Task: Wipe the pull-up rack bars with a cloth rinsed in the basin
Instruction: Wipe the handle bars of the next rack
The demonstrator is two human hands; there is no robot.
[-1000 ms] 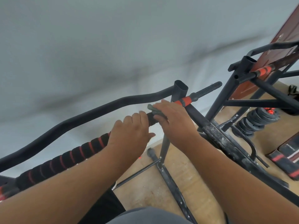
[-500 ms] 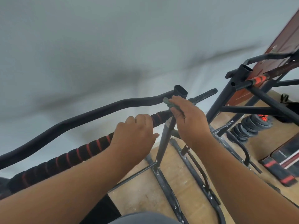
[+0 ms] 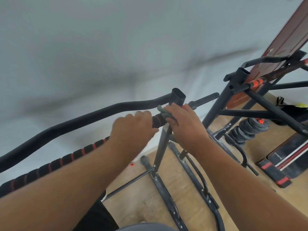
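Two racks [image 3: 168,139] – wooden floor [image 3: 141,202] (white wall [image 3: 100,47]).

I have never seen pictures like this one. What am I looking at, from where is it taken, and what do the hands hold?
The picture comes from a camera worn on a person's head, looking down at their two bare hands. The left hand grips the padded black-and-red bar of a pull-up rack. The right hand presses a grey-green cloth onto that bar, near the upright post. Below, on the wooden floor, lie stacked weight plates.
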